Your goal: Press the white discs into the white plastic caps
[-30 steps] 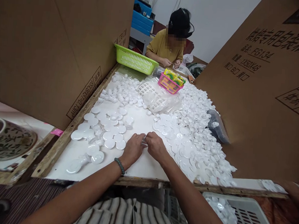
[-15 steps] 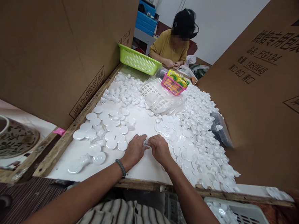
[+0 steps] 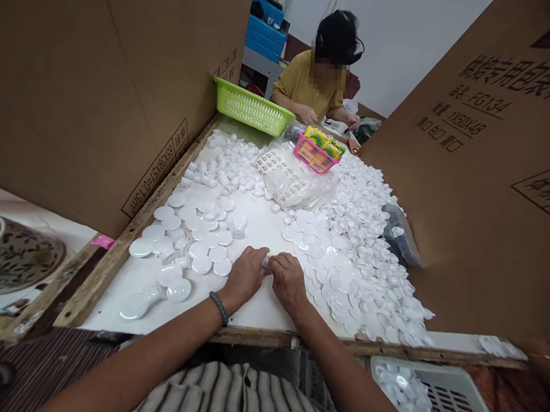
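Both my hands meet over the near middle of the white tabletop (image 3: 255,226). Between their fingertips is a small white plastic piece (image 3: 266,261), mostly covered by the fingers. My left hand (image 3: 245,275), with a dark beaded bracelet at the wrist, is closed on its left side. From the right, my right hand (image 3: 289,281) pinches the same piece. Left of my hands lie loose glossy white discs (image 3: 201,264), some joined to rounded parts. Close by on the right spreads a heap of flat white discs (image 3: 339,291).
Small white parts (image 3: 363,205) pile along the right side. Beyond sit a clear plastic bag (image 3: 295,185), a pink basket (image 3: 313,155) and a green basket (image 3: 253,110). Cardboard boxes (image 3: 171,69) wall both sides. A co-worker (image 3: 301,77) sits opposite. A grey crate (image 3: 472,404) stands below the right edge.
My hands stay together on the small piece, with a slight shift of the right fingers. The co-worker's hands have moved apart. The whole view has shifted slightly.
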A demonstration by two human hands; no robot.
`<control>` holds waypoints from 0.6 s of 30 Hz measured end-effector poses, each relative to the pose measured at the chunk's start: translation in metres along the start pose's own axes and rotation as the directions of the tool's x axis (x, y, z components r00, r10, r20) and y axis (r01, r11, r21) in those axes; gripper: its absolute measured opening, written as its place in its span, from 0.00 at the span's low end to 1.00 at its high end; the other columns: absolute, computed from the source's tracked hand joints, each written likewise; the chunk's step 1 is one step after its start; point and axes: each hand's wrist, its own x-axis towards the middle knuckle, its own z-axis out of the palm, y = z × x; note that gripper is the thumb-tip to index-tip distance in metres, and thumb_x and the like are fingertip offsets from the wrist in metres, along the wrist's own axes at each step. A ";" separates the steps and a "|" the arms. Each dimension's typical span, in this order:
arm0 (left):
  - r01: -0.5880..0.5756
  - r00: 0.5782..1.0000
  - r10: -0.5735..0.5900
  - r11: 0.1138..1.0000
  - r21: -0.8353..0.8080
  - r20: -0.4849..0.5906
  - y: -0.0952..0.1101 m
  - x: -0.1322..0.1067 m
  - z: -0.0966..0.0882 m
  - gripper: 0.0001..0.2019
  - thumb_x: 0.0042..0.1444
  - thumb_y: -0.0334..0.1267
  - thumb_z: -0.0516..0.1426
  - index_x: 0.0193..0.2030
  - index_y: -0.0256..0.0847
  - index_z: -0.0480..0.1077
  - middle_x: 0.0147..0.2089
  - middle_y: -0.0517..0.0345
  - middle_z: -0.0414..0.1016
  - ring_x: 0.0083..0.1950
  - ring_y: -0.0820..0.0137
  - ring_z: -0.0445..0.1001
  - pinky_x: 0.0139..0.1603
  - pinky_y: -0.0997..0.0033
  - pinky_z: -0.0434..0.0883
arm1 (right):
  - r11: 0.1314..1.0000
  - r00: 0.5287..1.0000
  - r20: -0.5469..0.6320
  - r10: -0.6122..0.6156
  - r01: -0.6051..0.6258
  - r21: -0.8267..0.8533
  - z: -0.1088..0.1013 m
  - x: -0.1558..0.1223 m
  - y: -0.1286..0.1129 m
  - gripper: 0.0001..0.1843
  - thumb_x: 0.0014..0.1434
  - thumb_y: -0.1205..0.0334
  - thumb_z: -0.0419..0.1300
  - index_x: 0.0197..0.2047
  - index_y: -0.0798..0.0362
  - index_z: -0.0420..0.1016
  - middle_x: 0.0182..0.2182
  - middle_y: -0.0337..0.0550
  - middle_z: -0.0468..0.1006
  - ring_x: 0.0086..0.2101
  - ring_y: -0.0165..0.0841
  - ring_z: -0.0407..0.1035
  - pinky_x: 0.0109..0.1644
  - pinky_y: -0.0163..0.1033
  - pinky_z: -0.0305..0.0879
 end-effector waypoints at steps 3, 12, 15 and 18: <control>-0.020 1.000 0.020 1.000 -0.007 0.007 0.001 -0.001 -0.002 0.14 0.55 0.31 0.53 0.48 0.39 0.61 0.42 0.54 0.70 0.44 0.65 0.63 0.45 0.64 0.65 | 0.998 0.998 -0.054 0.020 -0.017 0.064 -0.001 -0.003 0.000 0.11 0.59 0.74 0.49 0.34 0.53 0.71 0.35 0.41 0.75 0.38 0.34 0.61 0.41 0.39 0.56; -0.038 0.999 0.037 0.999 0.021 0.020 0.001 -0.001 -0.003 0.12 0.54 0.29 0.53 0.46 0.39 0.63 0.41 0.54 0.70 0.45 0.64 0.63 0.45 0.64 0.65 | 0.999 0.998 -0.040 0.039 -0.038 0.029 -0.001 -0.009 0.000 0.12 0.59 0.73 0.49 0.34 0.52 0.73 0.34 0.41 0.76 0.35 0.33 0.62 0.40 0.39 0.57; -0.038 0.999 0.038 0.999 0.016 0.023 0.002 -0.001 -0.004 0.13 0.54 0.31 0.54 0.47 0.39 0.63 0.41 0.54 0.70 0.44 0.64 0.63 0.45 0.64 0.65 | 0.999 0.998 -0.037 0.043 -0.043 0.006 0.001 -0.009 0.001 0.12 0.58 0.73 0.51 0.34 0.52 0.73 0.33 0.41 0.76 0.35 0.34 0.63 0.40 0.40 0.57; -0.055 0.998 0.056 0.998 -0.012 0.015 0.003 -0.002 -0.006 0.13 0.54 0.35 0.55 0.47 0.40 0.63 0.40 0.53 0.70 0.44 0.64 0.64 0.44 0.64 0.66 | 0.988 0.991 -0.097 0.096 -0.083 0.131 0.001 -0.009 0.002 0.11 0.59 0.70 0.51 0.34 0.51 0.75 0.33 0.42 0.77 0.36 0.34 0.64 0.40 0.39 0.60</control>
